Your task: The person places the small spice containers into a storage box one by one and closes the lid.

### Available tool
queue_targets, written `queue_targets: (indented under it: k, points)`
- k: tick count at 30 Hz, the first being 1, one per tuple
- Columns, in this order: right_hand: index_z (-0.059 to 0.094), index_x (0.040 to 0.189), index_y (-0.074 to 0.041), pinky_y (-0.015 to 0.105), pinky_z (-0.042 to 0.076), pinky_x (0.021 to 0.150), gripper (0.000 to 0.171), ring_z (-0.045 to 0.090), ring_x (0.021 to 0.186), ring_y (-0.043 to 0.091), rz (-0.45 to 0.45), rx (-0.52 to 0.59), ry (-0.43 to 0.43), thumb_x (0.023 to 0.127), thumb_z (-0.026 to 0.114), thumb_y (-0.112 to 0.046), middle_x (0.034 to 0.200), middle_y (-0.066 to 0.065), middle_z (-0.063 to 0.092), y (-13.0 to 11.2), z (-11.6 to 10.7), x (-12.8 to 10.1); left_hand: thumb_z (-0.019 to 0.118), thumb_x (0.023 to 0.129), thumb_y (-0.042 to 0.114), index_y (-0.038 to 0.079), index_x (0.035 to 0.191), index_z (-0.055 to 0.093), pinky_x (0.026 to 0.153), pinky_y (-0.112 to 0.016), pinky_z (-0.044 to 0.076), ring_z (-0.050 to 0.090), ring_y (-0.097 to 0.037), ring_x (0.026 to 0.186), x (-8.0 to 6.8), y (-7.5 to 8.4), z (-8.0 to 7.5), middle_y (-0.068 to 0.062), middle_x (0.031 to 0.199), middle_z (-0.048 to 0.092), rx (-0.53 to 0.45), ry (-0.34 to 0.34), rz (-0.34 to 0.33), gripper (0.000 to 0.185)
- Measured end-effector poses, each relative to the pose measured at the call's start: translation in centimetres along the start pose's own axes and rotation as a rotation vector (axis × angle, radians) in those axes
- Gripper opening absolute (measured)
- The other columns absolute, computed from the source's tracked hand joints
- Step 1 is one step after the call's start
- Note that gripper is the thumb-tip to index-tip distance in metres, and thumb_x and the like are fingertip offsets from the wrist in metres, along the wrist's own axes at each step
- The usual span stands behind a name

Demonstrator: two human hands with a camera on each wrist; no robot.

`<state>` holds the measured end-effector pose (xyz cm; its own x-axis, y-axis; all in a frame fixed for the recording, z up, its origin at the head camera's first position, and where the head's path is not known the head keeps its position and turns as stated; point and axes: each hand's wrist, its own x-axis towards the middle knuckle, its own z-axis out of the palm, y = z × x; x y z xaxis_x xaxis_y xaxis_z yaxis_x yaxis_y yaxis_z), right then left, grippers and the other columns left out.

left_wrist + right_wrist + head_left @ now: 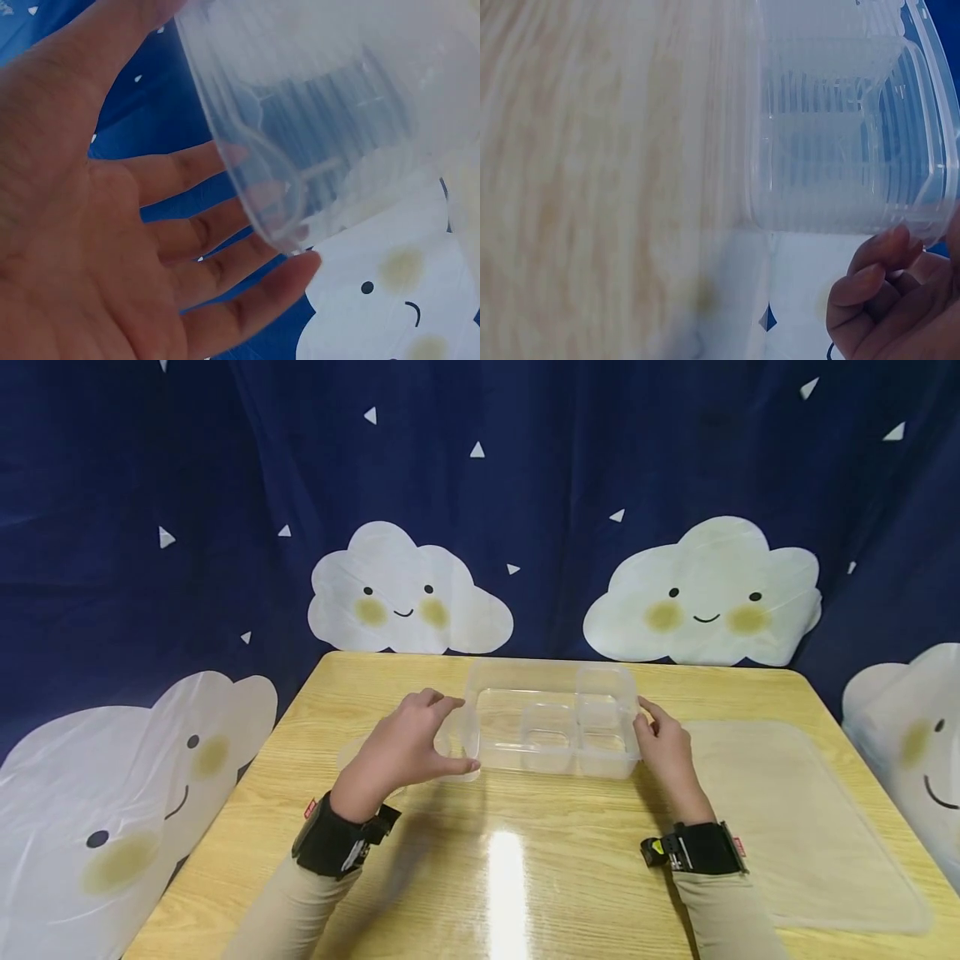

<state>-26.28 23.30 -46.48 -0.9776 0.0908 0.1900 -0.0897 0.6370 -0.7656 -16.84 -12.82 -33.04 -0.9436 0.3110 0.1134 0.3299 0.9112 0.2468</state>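
Observation:
A large clear plastic container (498, 718) stands on the table between my hands, with smaller clear containers (547, 739) inside its right part. My left hand (405, 739) grips its left end, thumb toward me and fingers on the far side. Through the clear ribbed wall (330, 135) in the left wrist view, some fingertips show. At the right end, my right hand (663, 743) holds the rim with thumb and curled fingers. The right wrist view shows those fingers (855, 292) at the corner of the container. Whether a separate piece sits in the left hand is hard to tell.
A pale translucent sheet (795, 827) lies on the right of the wooden table (450, 877). Something clear and flat (351, 750) lies partly under the left hand. Behind the table hangs a dark blue curtain (540, 510) with cloud pictures.

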Motion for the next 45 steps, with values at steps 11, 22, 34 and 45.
queue_targets:
  k: [11, 22, 34, 45]
  points:
    - [0.048, 0.15, -0.002, 0.028, 0.035, 0.048, 0.048, 0.04, 0.053, 0.018, 0.017, 0.0, 0.001, 0.107, 0.042, -0.022, 0.063, 0.003, 0.041, 0.1, 0.0, 0.0, 0.083, 0.077, 0.056, 0.01, 0.144, 0.057, 0.086, -0.054, 0.055, 0.053, -0.035, 0.127, 4.4, 0.9, -0.6, -0.015, 0.142, 0.055, 0.001, 0.078, 0.013, 0.085]
    - [0.048, 0.15, -0.002, 0.028, 0.037, 0.048, 0.048, 0.043, 0.053, 0.018, 0.025, 0.031, 0.0, 0.106, 0.042, -0.022, 0.064, 0.004, 0.043, 0.1, 0.2, -0.2, 0.082, 0.079, 0.056, 0.005, 0.143, 0.055, 0.09, -0.051, 0.055, 0.053, -0.036, 0.128, 8.0, 0.6, 1.6, -0.018, 0.14, 0.055, -0.017, 0.057, -0.004, 0.086]
    - [0.048, 0.15, -0.004, 0.029, 0.036, 0.048, 0.049, 0.042, 0.053, 0.018, 0.04, 0.029, 0.002, 0.107, 0.041, -0.024, 0.062, 0.002, 0.041, -0.3, 0.0, -0.2, 0.082, 0.08, 0.052, 0.007, 0.146, 0.051, 0.094, -0.051, 0.053, 0.05, -0.036, 0.131, 9.4, -0.1, 4.3, -0.016, 0.145, 0.052, -0.054, -0.045, -0.017, 0.086]
    - [0.047, 0.151, -0.004, 0.028, 0.035, 0.048, 0.048, 0.041, 0.053, 0.018, 0.04, 0.031, 0.001, 0.107, 0.041, -0.023, 0.061, 0.002, 0.04, -0.1, 0.2, -0.1, 0.083, 0.081, 0.046, 0.006, 0.146, 0.051, 0.1, -0.049, 0.05, 0.05, -0.035, 0.131, 9.9, -0.9, 6.6, -0.02, 0.144, 0.051, -0.071, -0.141, 0.001, 0.083]
